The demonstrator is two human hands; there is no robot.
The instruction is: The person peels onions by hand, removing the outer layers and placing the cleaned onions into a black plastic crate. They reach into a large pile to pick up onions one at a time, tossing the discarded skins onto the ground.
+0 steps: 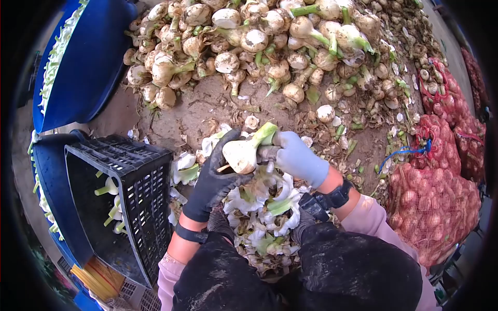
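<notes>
A pale peeled bulb (240, 156) with a short green stem hangs between my hands, above a heap of white peelings (270, 207). My left hand (218, 173), in a black glove, is wrapped round the bulb's left side and underside. On the other side, my right hand (295, 155), in a light blue-grey glove with dark fingertips, has its fingers closed at the base of the green stem. A thin brown stub sticks out of the bulb's lower left, by my left hand.
Unpeeled bulbs (226, 62) are piled ahead. A black crate (148, 171) holding several peeled bulbs lies on its side at the left, near a blue tub (88, 62). Red net sacks (433, 207) of bulbs stand at the right. Loose scraps litter the ground.
</notes>
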